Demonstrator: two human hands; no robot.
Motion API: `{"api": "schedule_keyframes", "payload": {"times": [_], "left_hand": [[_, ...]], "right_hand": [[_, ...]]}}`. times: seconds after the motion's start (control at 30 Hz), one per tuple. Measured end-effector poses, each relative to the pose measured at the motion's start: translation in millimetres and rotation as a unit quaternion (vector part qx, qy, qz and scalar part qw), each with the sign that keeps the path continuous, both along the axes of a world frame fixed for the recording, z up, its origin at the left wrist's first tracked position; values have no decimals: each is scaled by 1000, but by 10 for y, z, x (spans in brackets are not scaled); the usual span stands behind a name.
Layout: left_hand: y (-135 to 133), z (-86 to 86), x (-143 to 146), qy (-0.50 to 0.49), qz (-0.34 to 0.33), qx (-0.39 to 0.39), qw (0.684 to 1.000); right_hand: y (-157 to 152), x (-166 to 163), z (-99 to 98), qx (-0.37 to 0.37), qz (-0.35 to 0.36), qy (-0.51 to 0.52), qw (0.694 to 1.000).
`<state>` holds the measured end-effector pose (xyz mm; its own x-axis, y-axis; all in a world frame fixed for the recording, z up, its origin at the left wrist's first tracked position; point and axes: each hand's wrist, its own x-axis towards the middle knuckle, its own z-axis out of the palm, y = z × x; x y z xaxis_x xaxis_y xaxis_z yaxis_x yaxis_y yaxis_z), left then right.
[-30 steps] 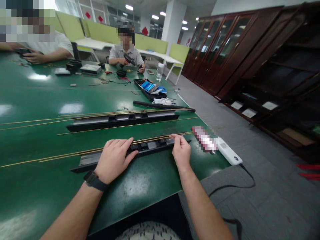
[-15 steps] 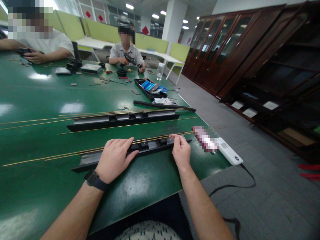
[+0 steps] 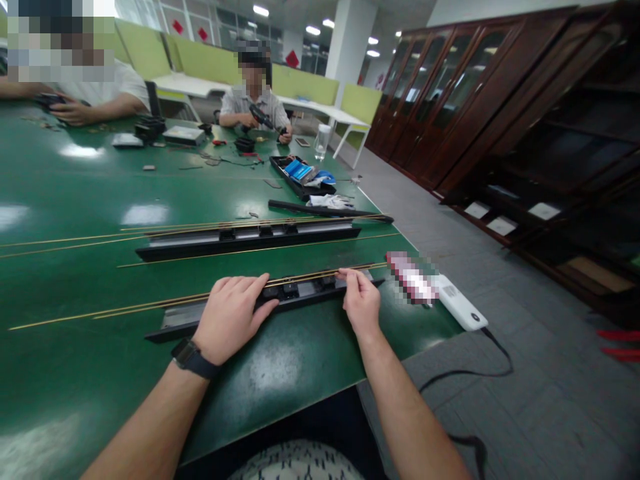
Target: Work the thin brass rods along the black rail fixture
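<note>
Rods (image 3: 300, 277), long, thin and brass-coloured, ran lengthwise along the top of a straight black rail with a silver-grey inner face (image 3: 300, 302), which lay in front of me on the glossy green bench (image 3: 90, 387). They reached well past the rail's left end and a little past its right. Small, dark, blocky fittings (image 3: 290, 289) sat inside the rail, below the line of the rods; I could not tell whether the two touched.

My left hand (image 3: 233, 313) arched over the rail's left half, thumb spread from the index finger and set against the near wall. Its other fingertips were hidden, so I cannot say how firmly it gripped. My right hand (image 3: 361, 300), near the rail's right end, had thumb and index finger pinched on the rods.

I judged this to be a lining-up step: the left hand steadying, the right adjusting. As I saw it, the next move called for a light pinch and small shifts along the rail, without bowing the rods or letting their long left ends swing.

Beyond the rail lay a single loose brass-coloured rod (image 3: 250, 251), then a second black rail (image 3: 240, 245) of like build. Past its right end was a white, rounded oblong device (image 3: 460, 303).
</note>
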<state>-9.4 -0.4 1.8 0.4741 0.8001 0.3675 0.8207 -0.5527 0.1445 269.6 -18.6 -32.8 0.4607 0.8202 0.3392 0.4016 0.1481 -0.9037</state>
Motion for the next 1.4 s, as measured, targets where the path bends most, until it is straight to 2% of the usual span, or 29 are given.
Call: {"api": "schedule_keyframes", "payload": {"times": [0.27,0.53,0.83,1.23,1.4], "left_hand": [[0,1,-4,-1,-4,9,1000],[-6,7,-2,3,-5,14,1000],[-1,-3,-3,7,-5,16,1000],[-13,8,12,-4,-5,14,1000],[-13,10,18,-12,-7,13,1000]], "right_hand": [[-1,-4,-4,-6,-5,-23,1000],[26,33,-9,13,-48,-19,999],[7,-4,-1,7,-15,-14,1000],[29,52,-6,15,-55,-18,998],[28,32,-13,13,-28,-7,1000]]}}
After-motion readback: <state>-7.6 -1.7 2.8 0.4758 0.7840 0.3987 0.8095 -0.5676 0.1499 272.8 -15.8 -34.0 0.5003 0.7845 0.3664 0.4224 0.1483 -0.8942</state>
